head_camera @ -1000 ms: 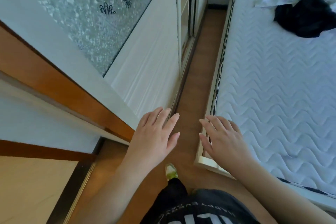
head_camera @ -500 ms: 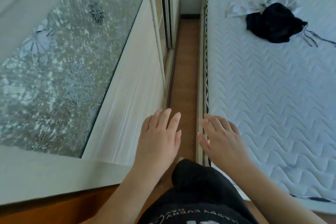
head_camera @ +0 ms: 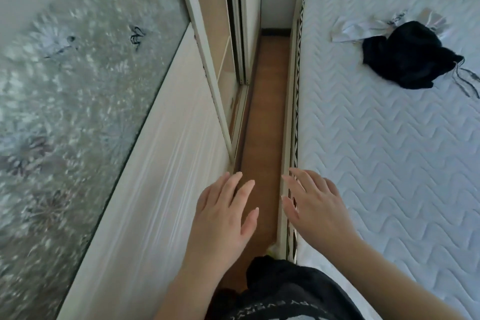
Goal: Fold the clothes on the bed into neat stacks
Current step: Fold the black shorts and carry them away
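The bed (head_camera: 389,163) fills the right side of the view, its bare white mattress quilted in a wavy zigzag, with a patterned black-and-white strip running along its left edge. On the left stands a wardrobe (head_camera: 155,176) with a pale wood-grain sliding door and a frosted glass panel (head_camera: 65,99) printed with flower shapes; the panel is blurred. Between wardrobe and bed runs a narrow strip of brown wooden floor (head_camera: 267,112).

The clothes lie unfolded at the far right of the mattress, well apart from both hands: a crumpled black garment (head_camera: 405,57) with thin drawstrings trailing off to its right, lying partly over a light-coloured garment (head_camera: 355,31) that is also rumpled.

At the bottom edge shows the person's dark shirt (head_camera: 280,296), with pale lettering across it, seen upside down and too cut off to read with certainty.

The left hand (head_camera: 223,215) is held out over the floor gap beside the wardrobe door, palm down, fingers straight and slightly spread, holding nothing. The right hand (head_camera: 314,205) is held over the mattress's left edge, likewise flat with fingers extended and holding nothing.
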Motion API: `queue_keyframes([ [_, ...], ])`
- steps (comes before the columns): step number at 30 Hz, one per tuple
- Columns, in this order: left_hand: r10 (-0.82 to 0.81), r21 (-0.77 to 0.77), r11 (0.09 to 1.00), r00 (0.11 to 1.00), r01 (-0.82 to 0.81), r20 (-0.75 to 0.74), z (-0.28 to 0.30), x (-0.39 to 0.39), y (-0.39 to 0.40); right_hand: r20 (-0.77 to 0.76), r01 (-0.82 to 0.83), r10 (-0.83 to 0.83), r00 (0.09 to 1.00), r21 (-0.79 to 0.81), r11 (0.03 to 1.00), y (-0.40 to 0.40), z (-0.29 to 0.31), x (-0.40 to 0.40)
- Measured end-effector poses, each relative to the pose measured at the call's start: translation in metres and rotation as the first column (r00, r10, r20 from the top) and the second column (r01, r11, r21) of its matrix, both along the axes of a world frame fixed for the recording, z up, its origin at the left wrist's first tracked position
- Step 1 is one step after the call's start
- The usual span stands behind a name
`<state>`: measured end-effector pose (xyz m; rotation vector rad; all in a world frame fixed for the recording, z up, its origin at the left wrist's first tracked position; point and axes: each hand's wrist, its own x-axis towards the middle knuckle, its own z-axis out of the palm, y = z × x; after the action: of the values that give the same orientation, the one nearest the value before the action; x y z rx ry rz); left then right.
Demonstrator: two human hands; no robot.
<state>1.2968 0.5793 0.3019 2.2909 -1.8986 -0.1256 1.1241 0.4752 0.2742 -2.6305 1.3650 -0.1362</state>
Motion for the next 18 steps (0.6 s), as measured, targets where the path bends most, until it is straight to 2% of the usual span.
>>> queue_keyframes([
  [6, -0.040, -0.021, 0.999, 0.998, 0.041, 0.057, 0.014, 0.006, -0.101, 0.010, 0.014, -0.015, 1.000, 0.024, 1.000, -0.081, 0.008, -0.016],
  [14, -0.277, -0.019, 0.960, 0.956, 0.280, 0.101, 0.017, -0.010, -0.234, 0.067, 0.240, -0.239, 0.969, -0.009, 0.971, -0.146, 0.012, -0.038],
  [18, -0.383, -0.019, 0.922, 0.917, 0.387, 0.111, 0.016, -0.014, -0.309, 0.049, 0.334, -0.334, 0.941, 0.002, 0.942, -0.189, 0.011, -0.042],
])
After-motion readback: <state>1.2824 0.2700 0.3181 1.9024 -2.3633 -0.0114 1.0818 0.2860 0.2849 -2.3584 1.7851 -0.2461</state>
